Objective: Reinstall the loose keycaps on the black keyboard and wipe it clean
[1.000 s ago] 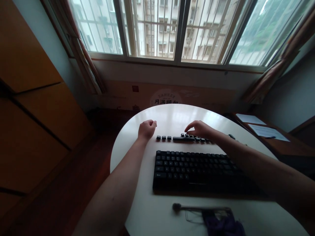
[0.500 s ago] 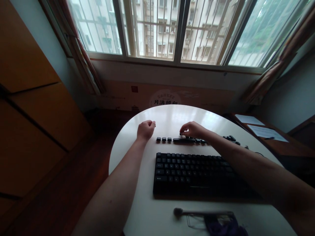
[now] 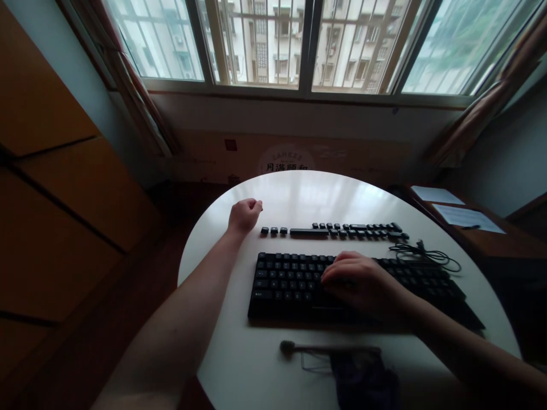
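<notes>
My left hand (image 3: 245,216) is closed in a fist and rests on the white round table (image 3: 226,267), left of a row of loose black keycaps (image 3: 307,232). Nothing shows sticking out of the fist. My right hand (image 3: 361,280) lies over the middle of a black keyboard (image 3: 282,312), fingers bent down and drawn together at the keys. Its fingertips are partly hidden, so what they grip cannot be made out. The keycaps stand in two lines behind the keyboard. The lower keys under my right hand are in shadow.
A coiled black cable (image 3: 427,255) lies at the keyboard's far right. In front are a brush (image 3: 288,347), a thin wire piece (image 3: 314,363) and a dark purple cloth (image 3: 363,378). A side table with paper sheets (image 3: 468,218) and a pen (image 3: 471,227) stands right.
My right hand has come back from the keycap row to the keyboard, uncovering the rest of the keycaps and the cable. My left fist stays beside the row. The view has tilted down slightly.
</notes>
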`<state>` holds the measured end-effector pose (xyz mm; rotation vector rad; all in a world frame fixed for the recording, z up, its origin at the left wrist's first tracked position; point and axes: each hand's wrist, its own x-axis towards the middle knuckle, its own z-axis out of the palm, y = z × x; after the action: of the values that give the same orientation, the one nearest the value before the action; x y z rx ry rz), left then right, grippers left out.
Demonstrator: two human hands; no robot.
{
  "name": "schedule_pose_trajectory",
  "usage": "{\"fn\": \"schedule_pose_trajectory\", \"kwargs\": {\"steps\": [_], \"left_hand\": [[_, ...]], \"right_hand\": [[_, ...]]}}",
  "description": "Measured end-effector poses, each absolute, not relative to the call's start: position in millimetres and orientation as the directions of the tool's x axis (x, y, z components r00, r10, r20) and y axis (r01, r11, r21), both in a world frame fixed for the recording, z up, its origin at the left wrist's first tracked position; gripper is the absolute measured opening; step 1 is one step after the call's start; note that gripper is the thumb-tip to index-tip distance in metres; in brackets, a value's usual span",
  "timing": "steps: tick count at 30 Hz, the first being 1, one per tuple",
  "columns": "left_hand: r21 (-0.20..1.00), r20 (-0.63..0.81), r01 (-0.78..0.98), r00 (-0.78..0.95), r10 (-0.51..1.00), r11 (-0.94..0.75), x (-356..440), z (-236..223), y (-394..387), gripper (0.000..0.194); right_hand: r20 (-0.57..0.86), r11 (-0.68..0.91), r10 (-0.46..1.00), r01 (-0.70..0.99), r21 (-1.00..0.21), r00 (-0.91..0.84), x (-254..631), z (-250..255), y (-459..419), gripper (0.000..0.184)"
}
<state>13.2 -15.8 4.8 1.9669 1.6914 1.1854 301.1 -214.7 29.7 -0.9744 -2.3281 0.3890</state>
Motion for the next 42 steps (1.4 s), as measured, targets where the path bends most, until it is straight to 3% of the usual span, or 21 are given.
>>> {"fn": "schedule_pose_trajectory", "kwargs": {"steps": [11,20,32,36,42], "left_hand": [[0.575,0.462,0.742,0.051,0.885,-0.343,23.6,13.6,-36.7,0.035],[0.581,0.417,0.743,0.08,0.905,-0.333,25.6,7.0,-34.3,0.035],[0.609,0.404,0.72,0.079,0.911,-0.332,23.2,7.6,-30.5,0.037],[0.619,0.395,0.713,0.079,0.915,-0.329,22.7,6.1,-29.2,0.037],[0.632,0.364,0.707,0.091,0.927,-0.317,24.6,5.5,-29.6,0.037]], "right_hand": [[0.547,0.798,0.594,0.515,-0.312,-0.59,286.3,10.1,-230.8,0.014],[0.476,0.754,0.645,0.598,-0.271,-0.598,279.2,15.9,-239.7,0.018],[0.388,0.707,0.703,0.647,-0.286,-0.596,276.5,20.4,-239.7,0.02],[0.33,0.658,0.753,0.667,-0.349,-0.57,280.7,26.4,-242.0,0.013],[0.193,0.593,0.796,0.676,-0.438,-0.574,282.8,35.3,-244.8,0.024]]}}
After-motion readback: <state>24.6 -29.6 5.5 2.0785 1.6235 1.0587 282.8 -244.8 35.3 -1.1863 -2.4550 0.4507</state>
